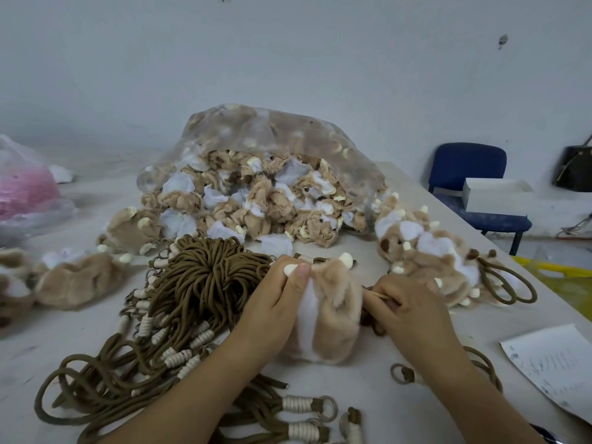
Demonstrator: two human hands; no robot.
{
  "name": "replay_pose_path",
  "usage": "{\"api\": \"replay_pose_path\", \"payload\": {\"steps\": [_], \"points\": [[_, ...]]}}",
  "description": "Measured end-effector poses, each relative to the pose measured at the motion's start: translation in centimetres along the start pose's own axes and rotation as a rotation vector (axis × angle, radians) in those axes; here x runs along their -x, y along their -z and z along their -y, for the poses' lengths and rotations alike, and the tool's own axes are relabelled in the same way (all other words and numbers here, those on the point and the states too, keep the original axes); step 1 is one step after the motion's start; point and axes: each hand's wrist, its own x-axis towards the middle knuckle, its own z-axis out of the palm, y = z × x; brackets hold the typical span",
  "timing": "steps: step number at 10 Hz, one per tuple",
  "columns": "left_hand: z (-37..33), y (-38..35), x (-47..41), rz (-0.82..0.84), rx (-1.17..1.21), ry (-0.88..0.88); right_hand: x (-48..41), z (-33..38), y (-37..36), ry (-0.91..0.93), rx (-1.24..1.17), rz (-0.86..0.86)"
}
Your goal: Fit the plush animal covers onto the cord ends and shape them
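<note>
While you pinched the top edge of one plush cover (pixel 333 302) in your left hand (pixel 282 293), your right hand (pixel 407 310) was curled round a thin wooden stick (pixel 375 294) aimed into the cover's side. The cover stood on the worktop (pixel 28 347) between your two hands, touching both. I'd judge this piece was mid-fitting and not yet shaped. Just beyond your right hand lay a small pile of finished animals (pixel 426 251) with cord loops trailing out, which I take as the share already done. Far more was left: the bundle of brown cords (pixel 205 283) beside your left hand on its outer side, more ringed cord ends (pixel 307 408) down between your forearms, and the clear bag (pixel 256 149) beyond both hands, spilling unfitted covers. A few loose covers (pixel 77 277) lay well out past your left hand; whether those had cords in them, I couldn't tell. The cord end being fitted was hard to make out too. Something dark showed under your right fingers, but the stick's tip was lost in the fur, and your forearms were cut off at the bottom edge.
</note>
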Motion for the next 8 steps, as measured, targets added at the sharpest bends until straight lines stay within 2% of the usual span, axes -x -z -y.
{"api": "replay_pose_path", "payload": {"steps": [1, 2, 3, 4, 5, 7, 8], "points": [[0.3, 0.0, -0.1, -0.009, -0.184, -0.037, -0.1, 0.2, -0.2, 0.031, 0.126, 0.009], [0.1, -0.3, 0.0, -0.039, -0.181, 0.008, 0.1, 0.5, -0.5, 0.004, 0.005, 0.018], [-0.4, -1.0, 0.2, -0.006, -0.064, 0.018, 0.5, 1.3, -0.9, -0.016, -0.180, 0.039], [-0.5, -1.5, 0.5, 0.063, -0.070, 0.012, 0.6, 1.5, -1.3, -0.024, -0.283, 0.085], [-0.1, -1.4, 0.3, 0.116, -0.136, 0.018, 0.6, 0.7, -1.3, -0.029, -0.248, 0.092], [0.6, -1.4, 0.5, 0.038, -0.076, 0.019, 0.7, 0.2, -2.0, -0.041, -0.239, 0.172], [1.0, -1.2, 0.3, -0.094, -0.027, 0.078, 0.4, 1.0, -1.2, -0.059, -0.248, 0.112]]}}
